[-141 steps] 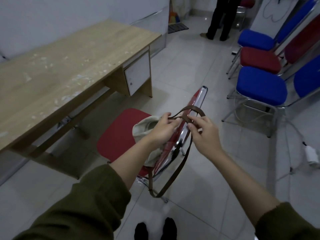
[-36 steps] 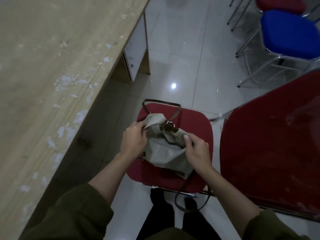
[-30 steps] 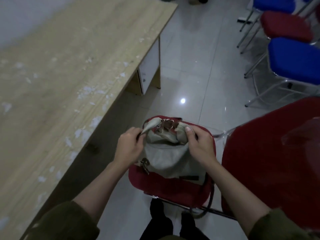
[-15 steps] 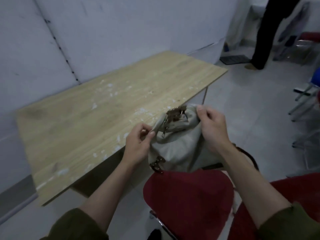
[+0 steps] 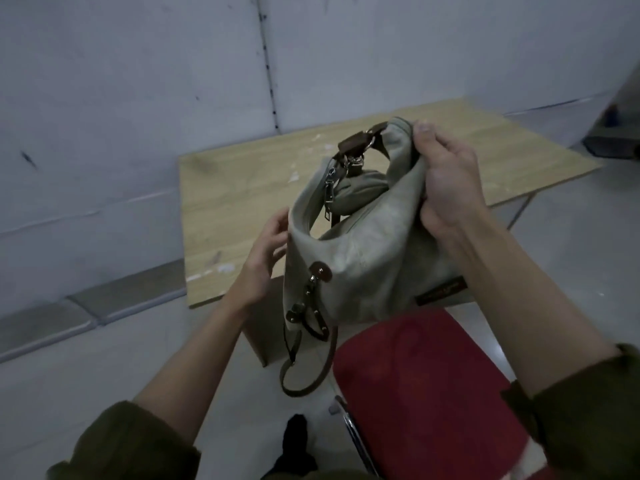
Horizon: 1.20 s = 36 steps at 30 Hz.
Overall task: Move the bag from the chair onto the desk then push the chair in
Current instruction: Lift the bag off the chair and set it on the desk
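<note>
Change since earlier: bag [image 5: 363, 244] has risen off the red seat and now hangs in the air above the near edge of the desk [image 5: 235, 188]; half a second ago it was lower, closer to the chair [image 5: 426, 386].
Count: one bag, one desk, one chair, two hands, two sleeves.
Right hand [image 5: 446, 188]: at about 2 o'clock from the frame centre, fingers closed around the gathered upper edge of the bag, bearing its weight.
Left hand [image 5: 266, 258]: at 9 o'clock of the bag, fingers loosely curled and spread against its side; a firm grip cannot be told.
Bag material: soft pale grey-green cloth, slouchy and creased, with brown leather tabs, metal clips and a small dark label at its 4 o'clock corner.
Strap [image 5: 308, 368]: thin brown leather, dangling in a loop from the bag's 6 o'clock.
Desk: flat pale wood grain with white flecks, against a plain white wall [image 5: 138, 81].
Chair: padded red seat with a shiny metal edge, at 5 o'clock, cut off by the frame.
Sleeves [image 5: 128, 445]: dark olive cloth, at both lower corners.
Hard to make out: label wording is blurred; the dark shape at the far right edge is unclear.
</note>
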Motion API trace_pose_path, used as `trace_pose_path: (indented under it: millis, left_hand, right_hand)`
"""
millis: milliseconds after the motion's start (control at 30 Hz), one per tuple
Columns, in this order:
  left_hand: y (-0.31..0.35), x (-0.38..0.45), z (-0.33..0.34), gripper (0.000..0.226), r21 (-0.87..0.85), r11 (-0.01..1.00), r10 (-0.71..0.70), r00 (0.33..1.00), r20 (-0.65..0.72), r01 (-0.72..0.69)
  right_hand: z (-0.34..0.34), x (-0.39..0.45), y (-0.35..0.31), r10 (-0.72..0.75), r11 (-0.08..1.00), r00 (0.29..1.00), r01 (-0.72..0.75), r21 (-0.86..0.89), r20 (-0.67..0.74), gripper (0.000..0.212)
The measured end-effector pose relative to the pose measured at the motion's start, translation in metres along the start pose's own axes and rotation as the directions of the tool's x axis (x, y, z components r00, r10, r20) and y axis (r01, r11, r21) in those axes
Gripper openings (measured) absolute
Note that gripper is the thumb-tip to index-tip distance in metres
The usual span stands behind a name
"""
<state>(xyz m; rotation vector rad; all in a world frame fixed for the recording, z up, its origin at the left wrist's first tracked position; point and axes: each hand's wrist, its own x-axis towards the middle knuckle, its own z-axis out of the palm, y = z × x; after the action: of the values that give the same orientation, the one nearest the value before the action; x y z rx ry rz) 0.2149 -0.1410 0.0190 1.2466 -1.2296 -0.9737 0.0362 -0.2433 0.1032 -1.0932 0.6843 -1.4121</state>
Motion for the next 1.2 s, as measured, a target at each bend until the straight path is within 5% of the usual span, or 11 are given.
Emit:
trace_pose_path:
  millis: [233,500,633,767,867,1000,1200]
  left_hand:
    - [-0.022,0.003,-0.053,0.078,0.126,0.992,0.019,0.985,-0.173,0.003]
    - [-0.026,0.087,-0.12,0.014,0.206,0.978,0.096,0.792,-0.603,0.038]
    - [-0.013,0.135,-0.168,0.024,0.231,0.973,0.157,0.683,-0.713,0.018]
    - [0.001,0.18,-0.216,0.033,0.147,0.988,0.145,0.633,-0.761,-0.051]
    - [0.011,0.215,-0.242,0.037,0.057,0.993,0.111,0.624,-0.774,-0.106]
    - [0.028,0.269,-0.269,0.038,0.067,0.982,0.162,0.615,-0.772,-0.175]
    - [0.071,0.361,-0.297,0.032,0.186,0.934,0.335,0.561,-0.757,-0.306]
  right_hand:
    - [0.075,0.04,0.026,0.087,0.989,0.985,-0.103,0.103,0.146,0.026]
    - [0.163,0.119,0.068,0.128,0.973,0.954,-0.173,0.15,0.272,0.025]
    - [0.192,0.167,0.086,0.117,0.99,0.889,-0.141,0.021,0.443,0.009]
    - [0.219,0.211,0.101,0.136,0.989,0.812,-0.075,-0.13,0.568,0.037]
    - [0.246,0.243,0.11,0.145,0.96,0.81,0.023,-0.278,0.568,0.038]
    - [0.281,0.287,0.115,0.028,0.947,0.852,0.145,-0.287,0.522,0.04]
    - [0.32,0.359,0.102,-0.298,0.927,0.83,0.37,-0.066,0.471,0.039]
